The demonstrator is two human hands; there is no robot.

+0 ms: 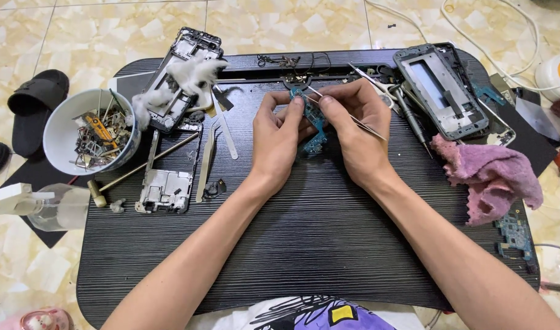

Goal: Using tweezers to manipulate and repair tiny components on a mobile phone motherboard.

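Observation:
My left hand [279, 137] pinches the upper end of a small blue-green circuit board [315, 122] and holds it above the black ribbed table [304, 244]. My right hand [353, 131] grips thin metal tweezers [361, 122], whose tips touch the top of the board near my left fingertips. Both hands meet at the middle of the table's far half.
A white bowl of metal scraps [87, 131] sits at left, by a phone frame [176, 85] with cotton tufts, another frame part [167, 189], spare tweezers [206, 162] and a small hammer [139, 168]. At right lie a phone chassis [442, 88], a purple cloth [491, 174], another circuit board [515, 235].

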